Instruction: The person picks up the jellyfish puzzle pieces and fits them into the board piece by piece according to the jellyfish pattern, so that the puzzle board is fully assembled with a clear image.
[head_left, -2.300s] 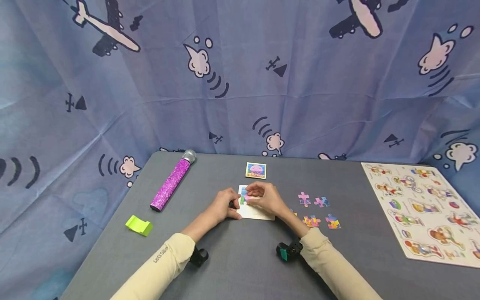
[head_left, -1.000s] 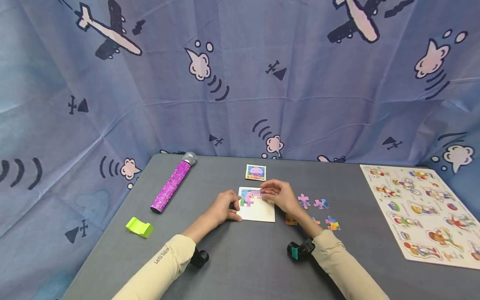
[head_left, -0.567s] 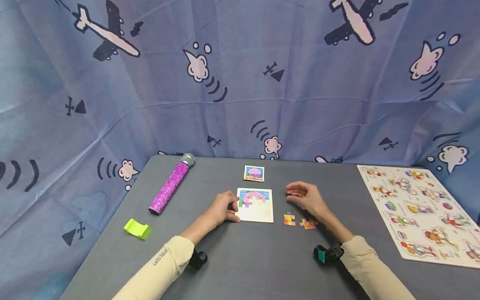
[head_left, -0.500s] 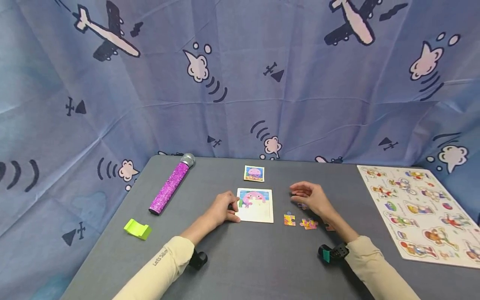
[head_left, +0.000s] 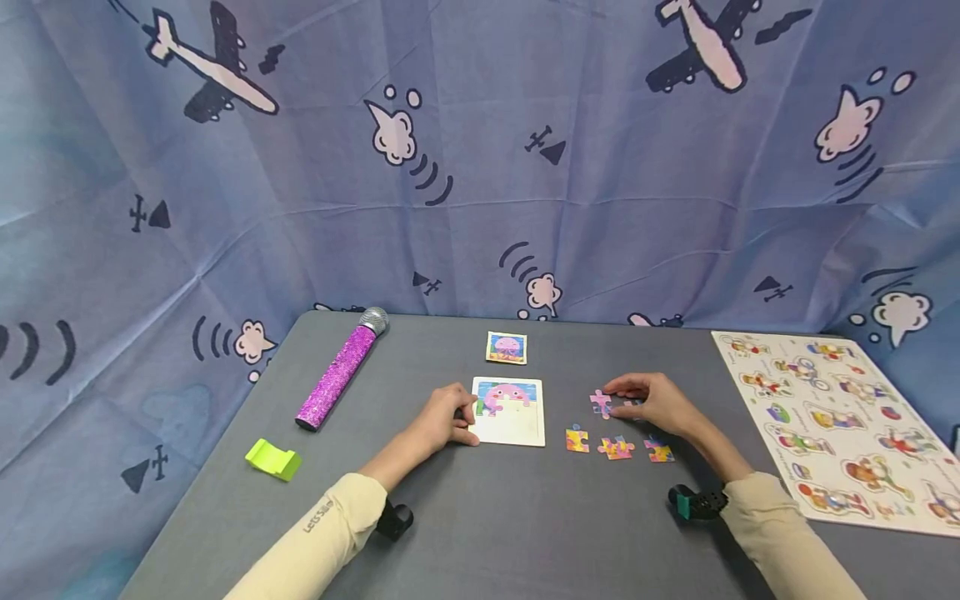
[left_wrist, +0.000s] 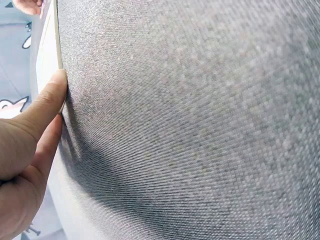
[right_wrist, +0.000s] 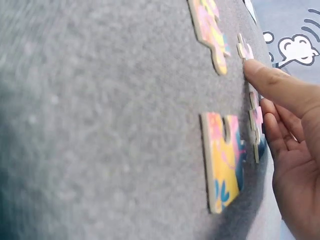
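My left hand (head_left: 442, 419) holds the left edge of a white puzzle board (head_left: 510, 429), thumb and fingertips on its near-left corner. Joined pieces along the board's top show a pink sea creature (head_left: 504, 393) on blue; its lower part is bare. My right hand (head_left: 660, 403) hovers over loose jigsaw pieces, fingers loosely bent, gripping nothing visible. Its thumb is close to a pink jigsaw piece (head_left: 600, 402); whether they touch I cannot tell. A pink-and-blue jigsaw piece (right_wrist: 256, 122) lies under that hand, mostly hidden in the head view.
Nearer me lie a yellow piece (head_left: 577, 439), an orange piece (head_left: 617, 448) and a yellow-blue piece (head_left: 659, 451). A small picture card (head_left: 506, 348) is behind the board. A glittery microphone (head_left: 341, 371) and green holder (head_left: 273, 459) lie left, a large picture board (head_left: 840, 425) right.
My right hand has left the board and moved right to the loose pieces. The joined picture now reaches the board's top right corner. My left hand has stayed at the board's edge.
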